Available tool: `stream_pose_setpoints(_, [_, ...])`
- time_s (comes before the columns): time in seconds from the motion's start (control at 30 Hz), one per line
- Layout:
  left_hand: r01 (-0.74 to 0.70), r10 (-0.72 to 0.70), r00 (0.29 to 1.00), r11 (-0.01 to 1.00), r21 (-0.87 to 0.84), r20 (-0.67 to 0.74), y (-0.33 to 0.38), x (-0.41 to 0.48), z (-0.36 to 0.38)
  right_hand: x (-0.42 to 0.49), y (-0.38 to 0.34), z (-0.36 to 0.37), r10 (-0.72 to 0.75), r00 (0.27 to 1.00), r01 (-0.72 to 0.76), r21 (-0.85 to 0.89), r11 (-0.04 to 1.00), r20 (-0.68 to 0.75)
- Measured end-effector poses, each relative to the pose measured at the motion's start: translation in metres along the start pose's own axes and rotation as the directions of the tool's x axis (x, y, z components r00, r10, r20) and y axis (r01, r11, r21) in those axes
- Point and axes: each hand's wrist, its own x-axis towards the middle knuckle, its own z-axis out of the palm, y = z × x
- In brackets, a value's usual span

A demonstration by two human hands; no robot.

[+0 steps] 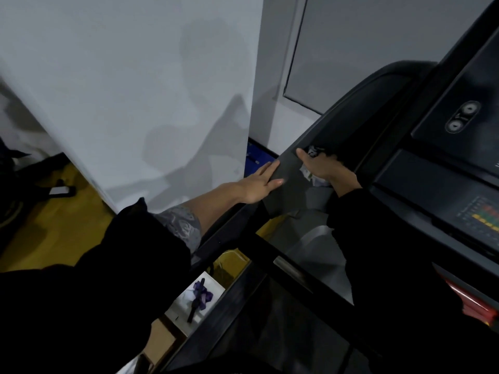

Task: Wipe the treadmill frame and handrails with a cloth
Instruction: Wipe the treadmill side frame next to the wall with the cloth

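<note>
"Right hand [321, 166] first: what's it doing?"

"Pressing a crumpled pale cloth [307, 174] against the treadmill frame [289, 197]. Its fingers are curled over the bunched fabric and its thumb sticks out to the left. The fingertips sink into a dark recess, so I can't make them out."

"And where exactly is the cloth?"

"Under the palm, on the grey arm of the frame that curves up beside the console [437, 168]. One bit shows below the wrist, another just past the thumb."

"The left hand [260, 184]?"

"Flat and holding nothing, fingers straight and close together. It lies on the outer edge of the same arm, just left of the right hand and not touching it. Both sleeves are dark."

"What's around them?"

"A black handrail [264, 248] with a silver patch runs across below the hands. On the console there are two round buttons [462, 117], a coloured chart [483, 215] and a red part [472, 299] lower down. A white wall [135, 90] stands to the left over a yellow floor [67, 211]. Down by the treadmill sits a white box [213, 282] with something purple in it."
</note>
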Motion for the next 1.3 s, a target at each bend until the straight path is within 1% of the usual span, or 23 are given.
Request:
stream_pose_setpoints(0.07, [0.004, -0.004, 1.000, 1.000, -0.003, 0.000, 0.000, 0.000, 0.000, 0.004, 0.000, 0.000, 0.025, 1.000, -0.026, 0.021, 0.999, 0.018])
stream_pose_setpoints(0.23, [0.012, -0.012, 1.000, 1.000, -0.005, 0.006, -0.001, 0.004, 0.001, 0.003, -0.004, 0.003, 0.011, 0.999, -0.012, -0.029, 1.000, -0.041])
stream_pose_setpoints(0.3, [0.005, -0.005, 1.000, 1.000, -0.009, 0.009, -0.002, 0.005, 0.001, 0.000, -0.003, 0.004, -0.037, 0.998, 0.035, -0.052, 0.998, -0.046])
stream_pose_setpoints(0.43, [-0.007, 0.007, 1.000, 1.000, 0.003, -0.008, -0.004, 0.006, 0.003, -0.012, -0.001, 0.011, -0.196, 0.980, 0.189, -0.131, 0.973, -0.042])
stream_pose_setpoints(0.5, [-0.010, 0.010, 1.000, 1.000, 0.001, -0.010, -0.004, 0.007, 0.003, -0.019, 0.004, 0.014, -0.228, 0.973, 0.215, -0.199, 0.956, -0.045])
stream_pose_setpoints(0.57, [-0.009, 0.009, 1.000, 1.000, -0.008, -0.002, -0.004, 0.006, 0.002, -0.022, 0.011, 0.015, -0.224, 0.973, 0.209, -0.208, 0.955, -0.048])
stream_pose_setpoints(0.63, [-0.007, 0.007, 1.000, 1.000, -0.009, -0.002, -0.004, 0.005, 0.002, -0.021, 0.011, 0.009, -0.176, 0.983, 0.168, -0.150, 0.974, -0.048])
stream_pose_setpoints(0.73, [-0.003, 0.003, 1.000, 1.000, -0.003, -0.006, -0.003, 0.004, 0.001, -0.007, 0.003, 0.003, -0.139, 0.990, 0.139, -0.101, 0.985, 0.004])
stream_pose_setpoints(0.77, [-0.001, 0.001, 1.000, 1.000, 0.004, -0.006, -0.003, 0.004, 0.001, -0.005, -0.002, 0.004, -0.135, 0.991, 0.134, -0.102, 0.986, -0.003])
stream_pose_setpoints(0.83, [-0.001, 0.001, 1.000, 1.000, 0.015, -0.001, -0.003, 0.003, 0.000, -0.001, -0.009, 0.009, -0.104, 0.993, 0.098, -0.096, 0.991, -0.061])
stream_pose_setpoints(0.9, [-0.009, 0.009, 1.000, 1.000, 0.019, 0.004, -0.002, 0.002, 0.000, -0.003, -0.012, 0.016, -0.102, 0.989, 0.088, -0.132, 0.987, -0.104])
stream_pose_setpoints(0.97, [-0.020, 0.020, 1.000, 1.000, 0.014, 0.004, 0.000, 0.002, 0.001, -0.015, -0.011, 0.021, -0.163, 0.977, 0.135, -0.195, 0.972, -0.139])
stream_pose_setpoints(1.07, [-0.034, 0.034, 0.999, 0.999, 0.010, 0.002, 0.000, 0.002, 0.000, -0.029, -0.001, 0.028, -0.303, 0.936, 0.240, -0.306, 0.921, -0.180])
stream_pose_setpoints(1.13, [-0.038, 0.038, 0.999, 0.999, 0.010, 0.001, -0.002, 0.003, 0.000, -0.037, 0.010, 0.030, -0.340, 0.920, 0.262, -0.343, 0.902, -0.193])
stream_pose_setpoints(1.2, [-0.045, 0.045, 0.999, 0.999, 0.006, -0.007, -0.004, 0.003, 0.001, -0.041, 0.019, 0.029, -0.329, 0.921, 0.239, -0.366, 0.899, -0.207])
stream_pose_setpoints(1.23, [-0.048, 0.048, 0.999, 0.999, 0.004, -0.010, -0.004, 0.003, 0.002, -0.039, 0.021, 0.026, -0.291, 0.936, 0.208, -0.356, 0.911, -0.198])
stream_pose_setpoints(1.27, [-0.047, 0.047, 0.999, 0.999, 0.003, -0.012, -0.005, 0.004, 0.002, -0.037, 0.019, 0.022, -0.227, 0.956, 0.160, -0.317, 0.935, -0.187])
stream_pose_setpoints(1.3, [-0.047, 0.047, 0.999, 0.999, 0.003, -0.012, -0.005, 0.005, 0.003, -0.034, 0.016, 0.018, -0.146, 0.974, 0.103, -0.238, 0.966, -0.171])
